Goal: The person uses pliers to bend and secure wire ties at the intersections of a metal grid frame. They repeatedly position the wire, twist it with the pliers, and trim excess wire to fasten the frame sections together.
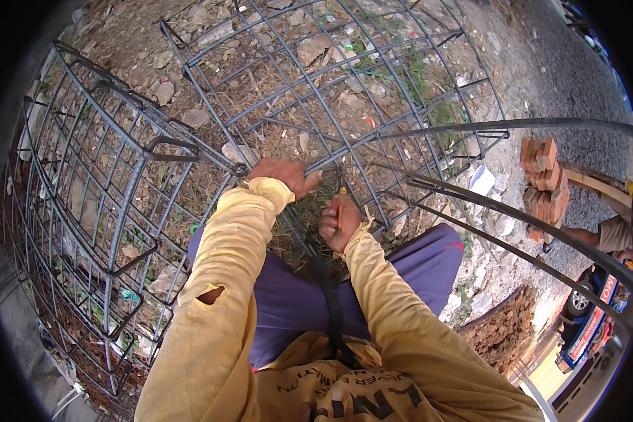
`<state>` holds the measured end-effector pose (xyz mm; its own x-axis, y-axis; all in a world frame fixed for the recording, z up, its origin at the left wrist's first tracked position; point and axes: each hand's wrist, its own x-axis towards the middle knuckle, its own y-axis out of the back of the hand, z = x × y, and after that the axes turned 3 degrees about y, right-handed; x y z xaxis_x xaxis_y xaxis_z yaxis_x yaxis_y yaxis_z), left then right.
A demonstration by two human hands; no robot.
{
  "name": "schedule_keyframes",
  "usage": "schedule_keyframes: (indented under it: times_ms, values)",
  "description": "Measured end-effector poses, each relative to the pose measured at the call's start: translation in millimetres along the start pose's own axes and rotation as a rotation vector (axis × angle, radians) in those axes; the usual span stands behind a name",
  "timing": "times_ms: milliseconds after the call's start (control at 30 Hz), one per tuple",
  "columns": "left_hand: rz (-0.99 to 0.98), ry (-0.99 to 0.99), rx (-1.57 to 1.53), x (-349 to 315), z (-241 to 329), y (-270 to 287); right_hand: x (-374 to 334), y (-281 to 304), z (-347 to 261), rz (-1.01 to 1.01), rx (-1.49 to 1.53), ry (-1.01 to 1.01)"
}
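Note:
A cage of grey steel rebar (318, 93) stretches over the ground in front of me, its bars crossing in a grid. My left hand (285, 174) is closed round a bar at the cage's near side, thumb pointing right. Just right of it and a little nearer, my right hand (339, 224) grips a slim hand tool with an orange handle (342, 204). The tool points away from me, its thin metal tip close to a crossing of bars; its exact kind is hard to make out. Both my arms wear yellow sleeves, the left one torn.
Another rebar cage (123, 190) stands on the left. Long dark bars (527, 212) run off to the right. Stacked orange bricks (544, 186) lie at the right, near another person's arm (582, 236). A blue vehicle (585, 309) stands lower right. Stones and dry grass cover the ground.

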<state>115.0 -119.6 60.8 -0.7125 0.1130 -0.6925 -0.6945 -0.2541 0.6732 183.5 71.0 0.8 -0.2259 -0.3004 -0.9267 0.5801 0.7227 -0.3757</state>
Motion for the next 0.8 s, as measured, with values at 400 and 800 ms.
schedule_keyframes:
  times_ms: [400, 800]
  values:
    - [-0.003, 0.021, 0.004, 1.0, 3.1, 1.8, -11.3, -23.8, 7.0, 0.246, -0.190, -0.059]
    - [0.078, -0.004, -0.003, 1.6, 0.5, -5.4, 33.3, 2.4, 33.9, -0.426, 0.523, -0.083]
